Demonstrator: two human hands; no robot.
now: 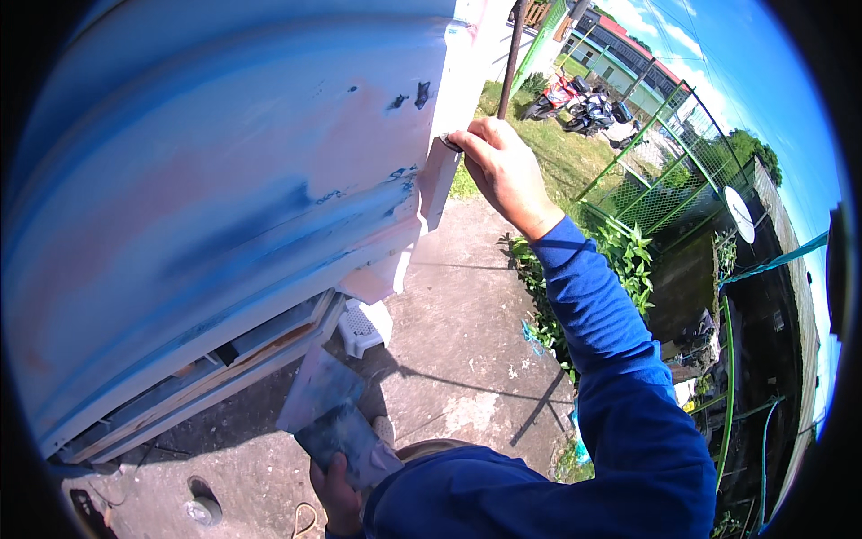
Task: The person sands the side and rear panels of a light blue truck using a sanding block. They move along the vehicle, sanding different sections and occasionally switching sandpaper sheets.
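Closest to me is my blue sleeve [620, 422], filling the lower right and running up to my right hand [505, 171], which is raised against the outer edge of the big curved vehicle panel [206, 207]. That hand is closed around a small thin tool, a scraper [449, 142] I think, though only a sliver of its blade shows past my fingers, pressed to the pale corner strip of the panel. Down low, my left hand [334, 492] is curled around a flat board [346, 433] smeared with bluish-grey filler, held near my chest and well apart from the panel. As I judge it, the surface work is partly done: wide stretches of the panel look sanded back to pink and white patches among the blue, and pale filler already covers the corner strip below my right hand. Several dark chips near the upper edge look untreated, and the streaky, uneven colour suggests smoothing and painting remain ahead. Below the panel a white plastic stool [364, 328] stands on the concrete ground [467, 359], and beyond it grass, a green fence [660, 171] and parked motorbikes [579, 103].
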